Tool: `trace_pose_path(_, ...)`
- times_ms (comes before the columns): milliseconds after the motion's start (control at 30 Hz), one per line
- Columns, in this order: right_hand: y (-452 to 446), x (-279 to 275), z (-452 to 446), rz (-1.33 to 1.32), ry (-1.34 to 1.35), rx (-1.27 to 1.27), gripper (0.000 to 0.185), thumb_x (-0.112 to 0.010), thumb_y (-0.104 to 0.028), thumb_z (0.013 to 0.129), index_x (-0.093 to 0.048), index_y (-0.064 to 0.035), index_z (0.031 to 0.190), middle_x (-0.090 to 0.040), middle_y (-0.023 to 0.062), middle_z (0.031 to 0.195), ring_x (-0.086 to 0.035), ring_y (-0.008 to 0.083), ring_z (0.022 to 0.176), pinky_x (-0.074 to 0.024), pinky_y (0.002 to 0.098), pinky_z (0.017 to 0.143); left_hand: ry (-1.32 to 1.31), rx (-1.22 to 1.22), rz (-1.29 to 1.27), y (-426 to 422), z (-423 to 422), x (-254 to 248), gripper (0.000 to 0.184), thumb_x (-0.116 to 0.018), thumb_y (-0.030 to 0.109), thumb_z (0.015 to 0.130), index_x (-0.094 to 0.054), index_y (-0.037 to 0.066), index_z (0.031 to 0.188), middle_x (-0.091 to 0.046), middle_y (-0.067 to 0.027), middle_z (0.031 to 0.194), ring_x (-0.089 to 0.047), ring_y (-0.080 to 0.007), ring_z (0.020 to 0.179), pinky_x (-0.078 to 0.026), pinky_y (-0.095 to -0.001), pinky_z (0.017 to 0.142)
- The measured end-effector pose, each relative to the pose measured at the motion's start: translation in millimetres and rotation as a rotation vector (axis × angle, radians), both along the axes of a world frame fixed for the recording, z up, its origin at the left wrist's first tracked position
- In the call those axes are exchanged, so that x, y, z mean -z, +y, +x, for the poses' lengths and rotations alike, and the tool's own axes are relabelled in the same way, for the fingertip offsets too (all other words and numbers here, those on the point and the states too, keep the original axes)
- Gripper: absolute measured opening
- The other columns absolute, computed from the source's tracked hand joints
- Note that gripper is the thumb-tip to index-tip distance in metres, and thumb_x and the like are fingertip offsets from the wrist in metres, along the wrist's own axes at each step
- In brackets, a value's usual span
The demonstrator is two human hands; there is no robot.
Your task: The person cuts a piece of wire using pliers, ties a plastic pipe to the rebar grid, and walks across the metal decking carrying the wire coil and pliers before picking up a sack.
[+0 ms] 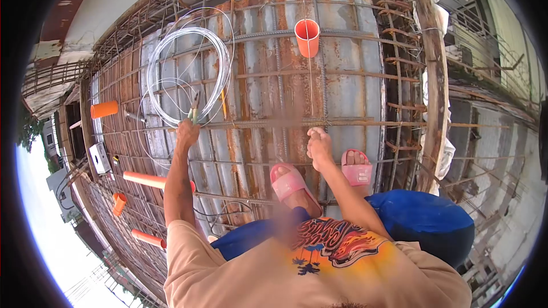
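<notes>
My left hand is closed around the pale green handles of pliers, their dark jaws pointing away from me. Just beyond them, a large coil of silvery wire lies over the rebar grid, with loose loops spreading around it. My right hand is closed in a pinch, above the bars between my feet. A thin wire runs straight from its fingers toward an orange pipe standing among the bars. The wire's end is hidden in the fingers.
Rusty corrugated metal sheets lie beneath the rebar grid. More orange pipe pieces and a long orange pipe lie to the left. A wooden post and bent rebar stand along the right edge. My pink slippers rest on the grid.
</notes>
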State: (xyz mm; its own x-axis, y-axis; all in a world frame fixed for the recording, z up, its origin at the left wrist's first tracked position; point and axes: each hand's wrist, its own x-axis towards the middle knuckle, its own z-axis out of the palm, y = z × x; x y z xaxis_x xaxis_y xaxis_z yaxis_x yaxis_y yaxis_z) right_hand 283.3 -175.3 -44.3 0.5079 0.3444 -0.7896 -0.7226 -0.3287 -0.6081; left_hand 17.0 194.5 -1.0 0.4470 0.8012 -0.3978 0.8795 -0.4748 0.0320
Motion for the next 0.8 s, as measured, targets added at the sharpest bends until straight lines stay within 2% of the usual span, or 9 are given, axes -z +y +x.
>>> trace_pose_path(33, 2, -12, 3, -0.01, 0.032, -0.004, 0.023, -0.045, -0.019, 0.09, -0.062, -0.0028, 0.093, -0.052, 0.0061, 0.065, -0.046, 0.0137, 0.049, -0.0363, 0.0323, 0.045, -0.085, 0.199, 0.06, 28, -38, 34, 0.032, -0.06, 0.025, 0.08, -0.056, -0.005, 0.088, -0.062, -0.0304, 0.09, -0.058, -0.0499, 0.084, -0.046, -0.0561, 0.076)
trace_pose_path(133, 2, -12, 3, -0.001, 0.009, 0.003, 0.024, -0.045, -0.019, 0.089, -0.062, -0.0024, 0.093, -0.052, 0.007, 0.066, -0.047, 0.0138, 0.05, -0.0368, 0.0324, 0.045, -0.188, 0.065, 0.139, 28, -24, -6, 0.031, -0.058, 0.024, 0.08, -0.055, -0.007, 0.085, -0.061, -0.0314, 0.085, -0.059, -0.0479, 0.081, -0.046, -0.0559, 0.071)
trace_pose_path(167, 0, -13, 3, -0.004, 0.024, 0.0, 0.024, -0.044, -0.019, 0.09, -0.062, -0.0024, 0.093, -0.052, 0.0072, 0.067, -0.046, 0.0139, 0.05, -0.0366, 0.0327, 0.045, -0.167, 0.083, 0.044, 35, -29, -11, 0.032, -0.057, 0.024, 0.083, -0.056, -0.008, 0.086, -0.062, -0.0255, 0.076, -0.062, -0.0351, 0.072, -0.047, -0.0475, 0.06)
trace_pose_path(267, 2, -13, 3, 0.006, 0.007, -0.014, 0.025, -0.043, -0.019, 0.09, -0.061, -0.0027, 0.092, -0.051, 0.0072, 0.066, -0.045, 0.0142, 0.049, -0.0348, 0.0333, 0.043, -0.448, -0.608, -0.331, 8, 9, -61, 0.034, -0.06, 0.026, 0.084, -0.058, -0.007, 0.091, -0.06, -0.0173, 0.072, -0.058, -0.0202, 0.059, -0.043, -0.0348, 0.049)
trace_pose_path(300, 4, -10, 1, 0.01, -0.042, -0.009, 0.024, -0.043, -0.019, 0.09, -0.061, -0.0032, 0.091, -0.05, 0.0069, 0.065, -0.044, 0.0142, 0.048, -0.0336, 0.0334, 0.042, -0.465, -0.627, -0.347, 9, 9, -64, 0.043, -0.066, 0.037, 0.084, -0.06, -0.005, 0.094, -0.058, -0.0091, 0.072, -0.048, -0.0113, 0.053, -0.037, -0.0262, 0.045)
trace_pose_path(433, 5, -23, 6, 0.081, 0.107, 0.045, 0.012, -0.043, -0.017, 0.096, -0.05, -0.0095, 0.089, -0.035, -0.0054, 0.057, -0.03, 0.0049, 0.042, -0.0224, 0.0233, 0.035, -0.616, -0.681, -0.218, -2, 2, -99, 0.054, -0.065, 0.049, 0.086, -0.061, -0.004, 0.095, -0.057, -0.0049, 0.073, -0.047, -0.0084, 0.058, -0.037, -0.0232, 0.047)
trace_pose_path(533, 7, -31, 9, 0.051, 0.151, 0.029, 0.013, -0.043, -0.017, 0.096, -0.05, -0.0096, 0.088, -0.034, -0.0057, 0.057, -0.03, 0.0049, 0.042, -0.0229, 0.0231, 0.035, -0.638, -0.694, -0.218, -10, -12, -138, 0.05, -0.065, 0.046, 0.087, -0.062, -0.004, 0.093, -0.055, -0.004, 0.072, -0.047, -0.008, 0.059, -0.037, -0.0235, 0.048)
trace_pose_path(667, 7, -34, 10, 0.046, 0.141, 0.023, 0.011, -0.043, -0.016, 0.096, -0.05, -0.0094, 0.091, -0.033, -0.0062, 0.056, -0.029, 0.0047, 0.041, -0.0214, 0.0231, 0.035, -0.349, -0.559, -0.31, -36, -22, -194, 0.038, -0.065, 0.038, 0.09, -0.064, 0.0, 0.09, -0.05, 0.0008, 0.071, -0.044, -0.0065, 0.06, -0.037, -0.0237, 0.05)
trace_pose_path(800, 9, -37, 13, 0.062, 0.169, 0.028, 0.01, -0.043, -0.015, 0.096, -0.05, -0.0094, 0.091, -0.032, -0.0063, 0.055, -0.03, 0.0048, 0.041, -0.0215, 0.0235, 0.034, -0.62, -0.64, -0.455, -121, -32, -212, 0.035, -0.063, 0.031, 0.092, -0.063, -0.001, 0.104, -0.054, 0.0009, 0.075, -0.045, -0.0065, 0.064, -0.038, -0.0232, 0.056)
